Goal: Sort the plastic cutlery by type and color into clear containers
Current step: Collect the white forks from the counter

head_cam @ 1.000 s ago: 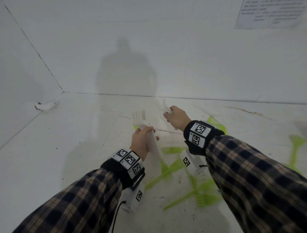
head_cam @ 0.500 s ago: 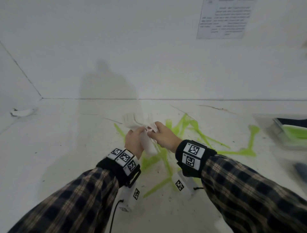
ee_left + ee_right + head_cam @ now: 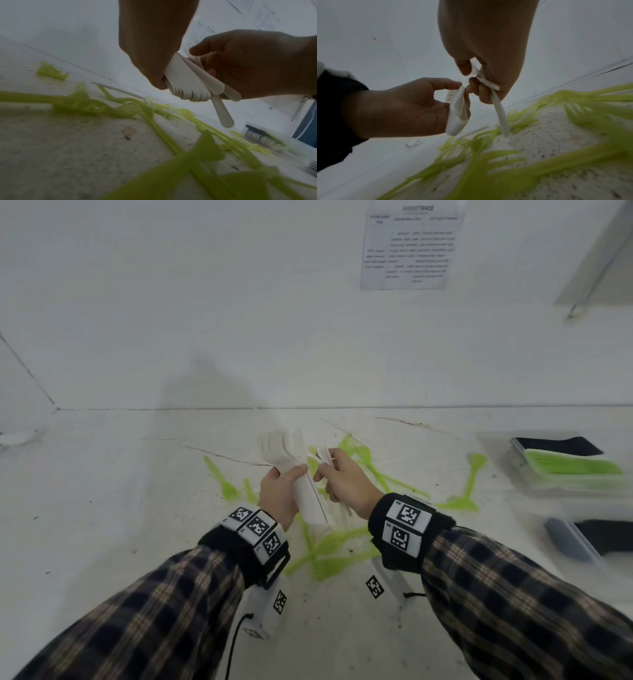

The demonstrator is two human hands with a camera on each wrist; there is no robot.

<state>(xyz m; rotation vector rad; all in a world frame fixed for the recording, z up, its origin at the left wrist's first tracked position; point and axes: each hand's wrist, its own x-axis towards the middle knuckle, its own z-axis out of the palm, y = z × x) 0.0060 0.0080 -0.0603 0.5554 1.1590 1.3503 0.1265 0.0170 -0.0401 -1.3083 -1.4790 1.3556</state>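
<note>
White forks [image 3: 301, 474] are standing stacked upright above green forks [image 3: 329, 546] lying scattered; clear containers [image 3: 565, 470] are sitting rightward.

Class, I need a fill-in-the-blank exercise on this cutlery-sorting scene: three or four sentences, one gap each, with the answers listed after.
1. The left hand grips a stack of ____ forks.
2. The cutlery scattered on the table is ____ in colour.
3. The right hand holds a few white pieces beside the ____ hand's stack.
4. The clear container of green cutlery sits on the person's ____ side.

Missing words: white; green; left; right
</note>
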